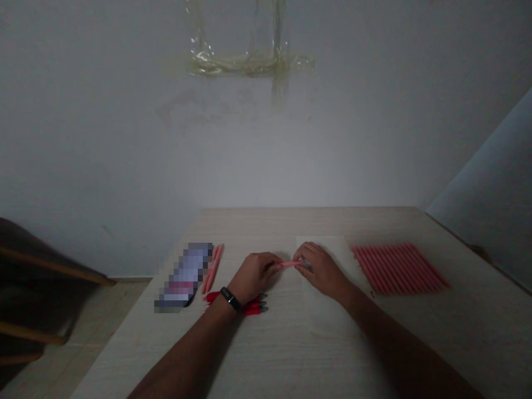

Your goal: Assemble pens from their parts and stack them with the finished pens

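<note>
Both hands meet over the middle of a pale wooden table [316, 354]. My left hand [254, 275], with a black band on its wrist, is closed on one end of a pink pen [290, 264]. My right hand [321, 270] pinches the pen's other end. The pen lies level between the two hands, just above the tabletop. Under my left wrist lies a small bunch of red pen parts with dark tips [253, 306].
A neat row of several pink pens [399, 267] lies at the right of the table. Two pink pens [213, 268] lie beside a blurred-out flat object [185, 277] at the left. A white sheet [332, 249] is under my right hand. A dark chair [29, 299] stands at far left.
</note>
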Tool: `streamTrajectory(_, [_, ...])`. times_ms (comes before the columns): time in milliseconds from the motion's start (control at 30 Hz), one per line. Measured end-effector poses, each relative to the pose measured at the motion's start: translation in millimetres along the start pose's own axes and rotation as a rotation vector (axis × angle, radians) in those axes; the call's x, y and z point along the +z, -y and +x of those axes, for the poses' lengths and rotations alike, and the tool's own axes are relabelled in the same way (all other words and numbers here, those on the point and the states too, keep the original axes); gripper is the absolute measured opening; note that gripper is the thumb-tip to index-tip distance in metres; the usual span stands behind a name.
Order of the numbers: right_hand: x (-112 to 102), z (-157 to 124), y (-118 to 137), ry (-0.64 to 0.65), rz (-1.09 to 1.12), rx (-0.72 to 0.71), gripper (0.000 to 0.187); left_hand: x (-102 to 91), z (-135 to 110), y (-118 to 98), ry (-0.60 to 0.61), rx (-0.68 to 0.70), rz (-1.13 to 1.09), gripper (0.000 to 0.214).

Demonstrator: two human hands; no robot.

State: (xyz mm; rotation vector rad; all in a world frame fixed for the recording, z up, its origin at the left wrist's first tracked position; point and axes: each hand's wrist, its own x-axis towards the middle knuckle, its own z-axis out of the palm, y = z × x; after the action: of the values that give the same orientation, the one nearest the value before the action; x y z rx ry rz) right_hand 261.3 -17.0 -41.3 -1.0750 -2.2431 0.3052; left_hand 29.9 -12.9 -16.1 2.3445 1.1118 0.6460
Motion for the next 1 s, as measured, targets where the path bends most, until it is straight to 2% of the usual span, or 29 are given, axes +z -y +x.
streamTrajectory(100, [0.1, -0.7, 1.4, -0.023, 0.024, 0.015, 0.012, 0.8, -0.1, 1.1, -0.003, 0.003, -0.003, 0.027])
streamTrajectory(200, [-0.9, -1.5, 1.3, 0.015, 0.016, 0.01, 0.013, 1.2, -0.1, 1.3, -0.015, 0.002, -0.001, 0.027])
streamTrajectory(267, [-1.4, -1.4, 1.1, 0.05, -0.006, 0.008, 0.02, 1.3, -0.1, 1.2, -0.016, 0.001, 0.008, 0.028])
streamTrajectory(400, [-2.2, -0.1, 2.8, 0.024, -0.003, 0.026, 0.006, 0.9, -0.2, 1.1, -0.015, 0.006, 0.022, 0.027])
streamTrajectory(467, [-2.8, 0.2, 4.0, 0.011, 0.008, 0.026, 0.011, 0.8, -0.3, 0.8, -0.014, 0.006, 0.026, 0.027])
streamTrajectory(533, [-3.4, 0.3, 4.9, 0.035, 0.004, 0.008, 0.01, 1.2, -0.3, 0.4, -0.015, 0.003, 0.025, 0.027])
streamTrajectory(633, [-3.5, 0.1, 5.7, 0.073, -0.013, -0.013, 0.017, 2.2, -0.1, 0.1, -0.012, 0.007, 0.013, 0.028])
streamTrajectory(733, [-2.7, 0.0, 6.7, 0.054, -0.005, 0.007, 0.005, 2.7, 0.3, 0.1, -0.009, 0.009, 0.015, 0.029])
streamTrajectory(833, [-1.1, 0.0, 6.7, 0.044, 0.01, 0.018, 0.013, 2.9, 0.5, -0.1, -0.015, 0.009, 0.018, 0.028])
streamTrajectory(1000, [0.5, 0.2, 5.2, 0.094, -0.016, -0.012, 0.016, 4.2, 0.2, -1.7, -0.002, 0.014, -0.001, 0.029])
